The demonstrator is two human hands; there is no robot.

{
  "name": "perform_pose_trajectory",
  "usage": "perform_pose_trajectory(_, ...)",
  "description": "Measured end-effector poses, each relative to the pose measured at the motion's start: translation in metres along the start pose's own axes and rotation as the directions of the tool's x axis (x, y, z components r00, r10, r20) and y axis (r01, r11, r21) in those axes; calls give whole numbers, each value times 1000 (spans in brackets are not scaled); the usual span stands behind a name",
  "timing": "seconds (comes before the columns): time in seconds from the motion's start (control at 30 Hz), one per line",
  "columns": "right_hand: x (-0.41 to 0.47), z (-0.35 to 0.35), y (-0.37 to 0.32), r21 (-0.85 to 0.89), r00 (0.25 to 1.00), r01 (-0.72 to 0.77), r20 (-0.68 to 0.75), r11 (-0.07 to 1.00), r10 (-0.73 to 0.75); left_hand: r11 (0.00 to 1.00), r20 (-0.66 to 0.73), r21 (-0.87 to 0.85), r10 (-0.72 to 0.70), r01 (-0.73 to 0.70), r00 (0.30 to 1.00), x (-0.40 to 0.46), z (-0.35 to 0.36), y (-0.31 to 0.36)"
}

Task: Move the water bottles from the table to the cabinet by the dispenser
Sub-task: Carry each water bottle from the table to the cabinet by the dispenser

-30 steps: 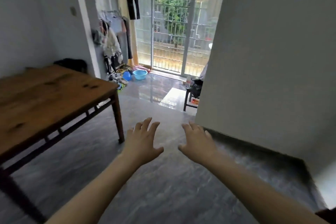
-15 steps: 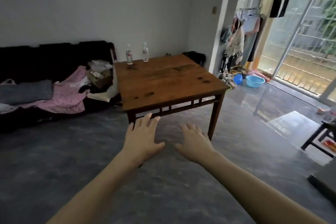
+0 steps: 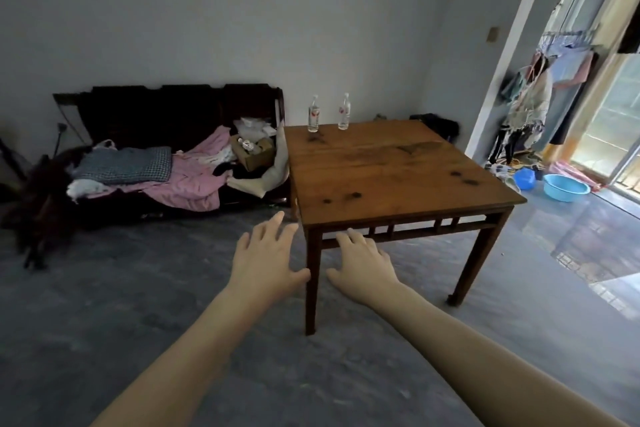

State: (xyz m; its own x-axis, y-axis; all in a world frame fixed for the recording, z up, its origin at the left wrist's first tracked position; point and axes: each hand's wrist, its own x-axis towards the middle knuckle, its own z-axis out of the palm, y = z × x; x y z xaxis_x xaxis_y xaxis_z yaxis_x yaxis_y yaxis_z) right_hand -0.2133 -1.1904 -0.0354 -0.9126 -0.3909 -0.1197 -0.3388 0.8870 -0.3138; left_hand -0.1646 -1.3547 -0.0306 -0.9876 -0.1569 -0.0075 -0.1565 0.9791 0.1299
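Head view shows our left hand point(image 3: 265, 258) and right hand point(image 3: 363, 262) stretched forward, palms down, with the fingers spread and relaxed; they grasp nothing. Two clear plastic water bottles with red and white labels point(image 3: 328, 113) stand upright at the far edge of the square brown wooden table point(image 3: 384, 170), well beyond our fingertips, close to the grey wall. They stand near each other but apart. The near corner leg of the table appears between our two hands.

We judge the step in hand is the approach to the table, so nothing of the carrying is done yet. To do it well, we should walk around the table side toward the bottles, because they seem too far to reach over the top from here. Then each hand can take one bottle around the middle and keep it upright. The cabinet and the dispenser are not visible here.

About containers: the bottles look closed with caps, but how full they are we cannot tell. Far to the left of our fingers, an open brown cardboard box point(image 3: 252, 154) lies on the dark sofa point(image 3: 166, 107) with some small things inside, too unclear to name. Far to the right of our fingers, a light blue plastic basin point(image 3: 566, 187) sits on the floor and seems to hold nothing.
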Motion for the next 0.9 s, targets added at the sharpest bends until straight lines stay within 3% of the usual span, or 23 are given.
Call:
perform_pose_trajectory(0.4, 112, 15, -20, 47, 998, -50, 38, 998, 48, 999, 70, -33, 29, -27, 997, 95, 20, -55)
perform_pose_trajectory(0.9, 386, -15, -24, 81, 997, -80, 25, 994, 78, 998, 36, -59, 1, 1, 999, 346, 4, -111)
